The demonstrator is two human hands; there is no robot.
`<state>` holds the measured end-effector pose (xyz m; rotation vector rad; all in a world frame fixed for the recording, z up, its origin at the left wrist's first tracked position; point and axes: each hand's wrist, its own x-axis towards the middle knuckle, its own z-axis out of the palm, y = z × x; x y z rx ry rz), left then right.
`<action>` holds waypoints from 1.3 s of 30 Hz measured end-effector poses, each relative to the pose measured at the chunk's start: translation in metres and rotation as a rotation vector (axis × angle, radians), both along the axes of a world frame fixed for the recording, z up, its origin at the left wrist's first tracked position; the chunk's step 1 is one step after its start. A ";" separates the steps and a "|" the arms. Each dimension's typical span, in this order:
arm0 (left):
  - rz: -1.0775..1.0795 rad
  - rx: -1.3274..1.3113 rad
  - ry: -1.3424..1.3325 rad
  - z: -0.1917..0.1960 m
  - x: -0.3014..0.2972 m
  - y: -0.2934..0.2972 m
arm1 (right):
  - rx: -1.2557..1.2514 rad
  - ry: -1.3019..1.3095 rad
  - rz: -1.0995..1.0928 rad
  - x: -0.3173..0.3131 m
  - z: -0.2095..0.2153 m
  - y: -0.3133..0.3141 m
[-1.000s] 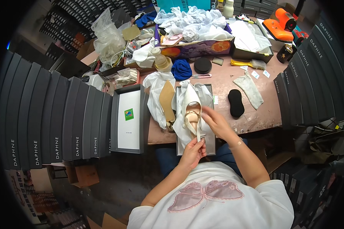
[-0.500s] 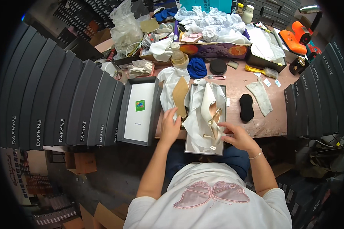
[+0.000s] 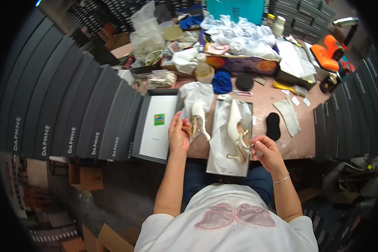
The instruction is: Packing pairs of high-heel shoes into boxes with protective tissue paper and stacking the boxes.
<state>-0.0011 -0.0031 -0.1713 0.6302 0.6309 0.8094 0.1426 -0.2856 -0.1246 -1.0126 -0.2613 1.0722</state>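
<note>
Raised at its back part, one white high-heeled shoe (image 3: 198, 111) is turned on its side beside the box. My left hand (image 3: 179, 135) grips it near its golden-brown strap or lining. The matching pointed shoe (image 3: 234, 119) lies on white tissue paper (image 3: 217, 149) in a grey shoe box (image 3: 227, 173) at the table's near edge. My right hand (image 3: 268, 154) has thumb and forefinger pinched at this shoe's strap, by the box's right wall. Another sheet of white tissue (image 3: 193, 90) is spread behind the left shoe.
A dark box lid (image 3: 175, 110) with a white lining and green card lies on the left. Grey shoe boxes (image 3: 86, 105) stand in rows at both sides. Farther back are a blue cloth (image 3: 221, 82), a round black tin (image 3: 244, 82), a black pad (image 3: 273, 127) and a pale pouch (image 3: 287, 116).
The left shoe has been taken hold of, lifted and turned from sole-up onto its side by my left hand. My right hand has closed its fingertips on the boxed shoe's strap.
</note>
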 end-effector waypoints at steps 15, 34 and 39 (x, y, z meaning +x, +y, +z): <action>-0.031 0.124 -0.354 0.063 -0.017 -0.084 | 0.051 0.024 0.219 -0.064 0.008 0.097; -0.705 -0.296 -0.155 0.038 -0.010 -0.109 | -0.102 -1.591 0.311 -0.035 0.051 0.030; -0.237 -0.101 -0.008 0.035 0.005 -0.131 | -0.236 -1.157 0.123 -0.041 0.035 0.020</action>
